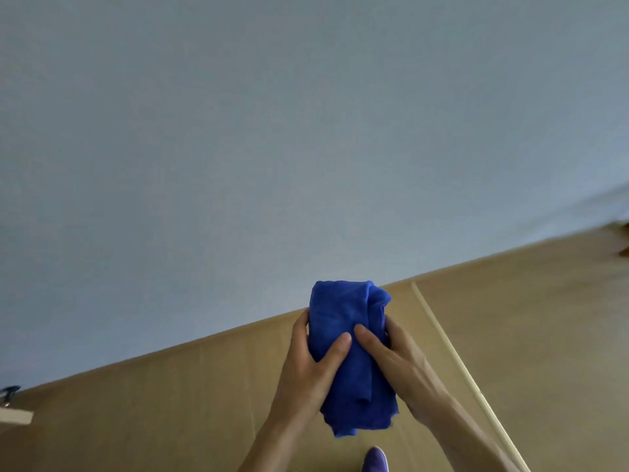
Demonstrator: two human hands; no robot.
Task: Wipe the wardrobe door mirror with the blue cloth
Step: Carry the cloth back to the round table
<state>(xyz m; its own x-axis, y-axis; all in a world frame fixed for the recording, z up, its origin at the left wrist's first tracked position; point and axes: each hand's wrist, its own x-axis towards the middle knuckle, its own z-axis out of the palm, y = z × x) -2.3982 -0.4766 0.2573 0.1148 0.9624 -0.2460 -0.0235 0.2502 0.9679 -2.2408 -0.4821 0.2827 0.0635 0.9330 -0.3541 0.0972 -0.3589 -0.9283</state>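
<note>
The one soft, bunched blue cloth (343, 315), folded into a thick upright wad with a frayed lower edge, was held in the air between two bare hands. The left hand (306, 366) clamped its left side, thumb pressed across the front. The right hand (405, 366) gripped the right side, thumb beside the other. Below lay smooth tan floor (170, 403), crossed by one thin pale strip (452, 359), with one purple shoe toe (374, 459) at its near edge. A matte grey-blue wall (238, 131) rose beyond.
</note>
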